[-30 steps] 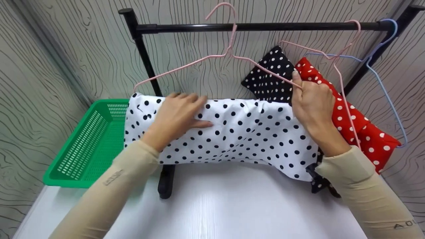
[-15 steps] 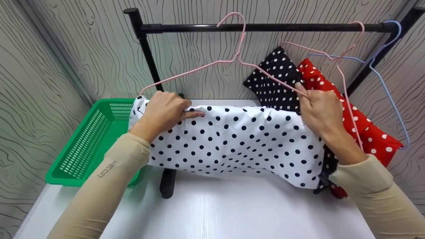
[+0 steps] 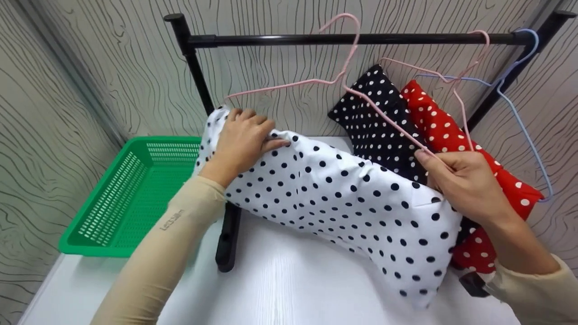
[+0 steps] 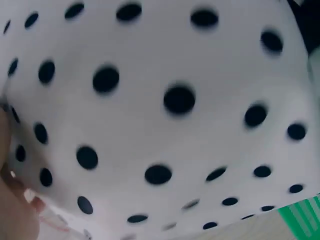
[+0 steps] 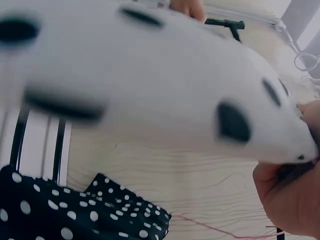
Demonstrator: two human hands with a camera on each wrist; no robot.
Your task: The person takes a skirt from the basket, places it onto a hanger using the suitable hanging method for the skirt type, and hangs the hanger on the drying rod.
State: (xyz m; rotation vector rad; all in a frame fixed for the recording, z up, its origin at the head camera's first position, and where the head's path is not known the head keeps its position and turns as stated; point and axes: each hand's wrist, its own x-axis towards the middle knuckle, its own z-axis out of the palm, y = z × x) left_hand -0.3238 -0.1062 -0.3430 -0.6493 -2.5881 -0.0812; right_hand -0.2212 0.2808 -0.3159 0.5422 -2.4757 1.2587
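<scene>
A white cloth with black polka dots is draped over a pink clothes hanger, its right side sloping down. My left hand grips the cloth's top edge near the hanger's left end, thumb in front and fingers behind. At the other end my right hand pinches the hanger's right arm, with the cloth's corner gathered at the fingers in the right wrist view. In the left wrist view the cloth fills most of the picture. The hanger's hook overlaps the black rail.
Black and red dotted cloths hang at the right, on another pink hanger and a blue hanger. A green basket stands left on the white table. The rack's foot juts forward.
My right hand has moved down and right with its end of the hanger, tilting hanger and cloth. My left hand has taken hold of the cloth's edge and moved slightly right and up.
</scene>
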